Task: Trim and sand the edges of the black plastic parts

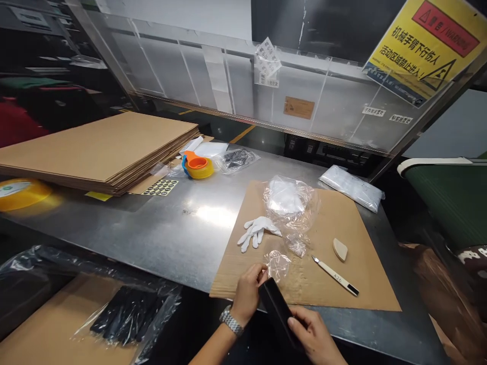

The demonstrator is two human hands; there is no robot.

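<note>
My right hand (315, 332) grips a long black box-shaped piece (278, 309), thumb on top, holding it tilted over the table's front edge. At the piece's upper end is my left hand (249, 290), its fingers curled in a pinch; what they hold is hidden. Just beyond those fingertips lies a small crumpled clear plastic bag (278, 264). A white glove (259, 231) rests on the cardboard sheet (251, 274). To the right are a craft knife (335, 276) marked A26 and a beige wedge-shaped block (340, 249). Farther back sits a clear bag with white contents (286, 196).
Stacked cardboard sheets (102, 144) fill the table's left side, near an orange tape dispenser (198, 166), a sticker sheet (160, 187) and a yellow tape roll (23, 193). A plastic-wrapped packet (352, 187) lies back right. Lower left, bagged black pieces (127, 314) lie over cardboard.
</note>
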